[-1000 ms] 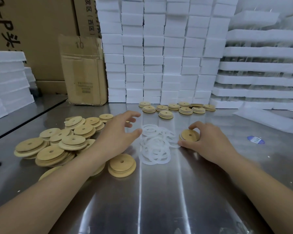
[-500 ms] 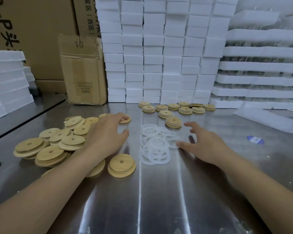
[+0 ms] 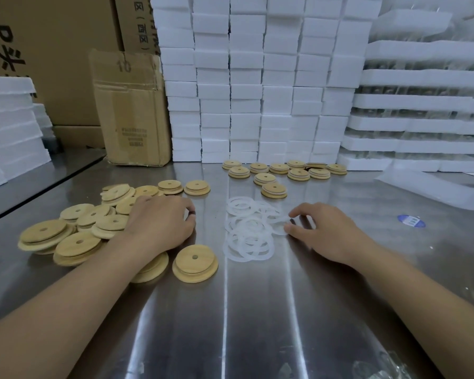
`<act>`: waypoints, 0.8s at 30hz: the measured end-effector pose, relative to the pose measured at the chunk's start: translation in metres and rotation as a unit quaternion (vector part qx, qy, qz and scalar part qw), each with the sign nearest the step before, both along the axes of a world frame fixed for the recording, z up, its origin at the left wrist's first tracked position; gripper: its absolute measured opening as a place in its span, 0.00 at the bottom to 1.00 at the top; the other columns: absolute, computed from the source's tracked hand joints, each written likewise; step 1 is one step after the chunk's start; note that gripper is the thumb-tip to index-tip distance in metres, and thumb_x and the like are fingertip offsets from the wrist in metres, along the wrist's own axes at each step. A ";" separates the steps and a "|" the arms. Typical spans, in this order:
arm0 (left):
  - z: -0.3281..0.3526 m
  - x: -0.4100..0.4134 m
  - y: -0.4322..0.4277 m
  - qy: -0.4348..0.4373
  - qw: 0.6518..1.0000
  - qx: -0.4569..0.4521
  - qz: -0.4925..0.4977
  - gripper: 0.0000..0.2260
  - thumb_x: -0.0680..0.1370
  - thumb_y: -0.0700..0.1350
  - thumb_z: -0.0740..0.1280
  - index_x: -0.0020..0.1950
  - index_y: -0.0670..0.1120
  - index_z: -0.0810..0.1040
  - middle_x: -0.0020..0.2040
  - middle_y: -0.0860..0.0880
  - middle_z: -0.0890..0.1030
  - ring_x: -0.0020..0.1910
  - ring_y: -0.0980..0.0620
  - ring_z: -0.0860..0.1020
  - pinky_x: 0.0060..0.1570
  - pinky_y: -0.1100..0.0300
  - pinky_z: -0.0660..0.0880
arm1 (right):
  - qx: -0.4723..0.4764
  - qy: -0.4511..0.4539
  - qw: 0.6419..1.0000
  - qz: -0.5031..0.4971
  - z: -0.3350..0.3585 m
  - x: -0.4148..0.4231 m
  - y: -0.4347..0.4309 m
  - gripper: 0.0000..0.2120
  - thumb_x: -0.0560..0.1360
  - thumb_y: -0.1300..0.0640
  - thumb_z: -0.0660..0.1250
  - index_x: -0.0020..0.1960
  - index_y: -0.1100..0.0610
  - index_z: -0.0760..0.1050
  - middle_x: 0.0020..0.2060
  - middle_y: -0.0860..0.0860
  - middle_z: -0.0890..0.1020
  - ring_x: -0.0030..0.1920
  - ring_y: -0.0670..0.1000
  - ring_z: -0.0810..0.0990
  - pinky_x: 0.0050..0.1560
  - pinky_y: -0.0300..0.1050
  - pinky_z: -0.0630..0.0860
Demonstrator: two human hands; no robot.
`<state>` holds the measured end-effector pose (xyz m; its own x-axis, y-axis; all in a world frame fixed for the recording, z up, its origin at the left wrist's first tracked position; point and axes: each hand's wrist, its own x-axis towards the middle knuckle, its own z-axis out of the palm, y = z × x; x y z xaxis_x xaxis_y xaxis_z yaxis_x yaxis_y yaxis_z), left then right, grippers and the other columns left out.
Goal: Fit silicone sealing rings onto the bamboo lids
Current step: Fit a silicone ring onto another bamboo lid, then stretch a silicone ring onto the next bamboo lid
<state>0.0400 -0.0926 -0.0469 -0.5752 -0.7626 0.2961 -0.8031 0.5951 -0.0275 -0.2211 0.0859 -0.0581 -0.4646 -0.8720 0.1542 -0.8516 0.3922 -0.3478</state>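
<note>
My right hand [image 3: 326, 233] pinches a silicone ring [image 3: 277, 224] between thumb and forefinger, at the edge of the ring pile [image 3: 248, 242] just left of it. My left hand [image 3: 159, 225] lies curled over the bamboo lids [image 3: 77, 242]; I cannot tell whether it grips one.

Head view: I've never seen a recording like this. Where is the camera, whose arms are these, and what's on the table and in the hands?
There is no machine here: the camera sits on a person's head, looking down at their bare arms. On the steel table lie a pile of bamboo lids at left, a heap of translucent silicone rings in the middle, and a far group of lids behind them. The right hand pinches a single ring by its edge. The left hand rests on the lid pile, fingers curled; whether it grips a lid is hidden. White foam boxes stand behind.
</note>
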 end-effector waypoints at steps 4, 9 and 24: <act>0.006 0.002 0.001 -0.014 0.999 0.028 0.030 0.15 0.85 0.55 0.62 0.71 0.61 0.77 0.68 0.52 0.79 0.67 0.45 0.77 0.64 0.40 0.75 | -0.022 -0.014 1.000 0.015 -0.001 0.000 0.001 0.13 0.80 0.38 0.68 0.61 0.41 0.79 0.54 0.47 0.81 0.54 0.52 0.78 0.60 0.56 0.77; 0.007 0.005 0.002 0.008 1.000 0.026 -0.009 0.16 0.85 0.48 0.63 0.72 0.59 0.78 0.72 0.52 0.77 0.68 0.46 0.77 0.58 0.48 0.77 | -0.057 -0.036 0.997 0.031 -0.001 0.001 0.003 0.10 0.80 0.42 0.70 0.60 0.42 0.80 0.57 0.46 0.81 0.57 0.50 0.78 0.62 0.53 0.76; 0.000 0.012 -0.014 0.053 0.998 0.012 0.043 0.18 0.83 0.66 0.59 0.65 0.61 0.80 0.51 0.54 0.84 0.45 0.51 0.76 0.37 0.56 0.70 | -0.120 -0.081 0.986 0.082 -0.005 0.001 0.005 0.09 0.80 0.52 0.73 0.58 0.42 0.81 0.54 0.43 0.82 0.57 0.44 0.79 0.50 0.31 0.70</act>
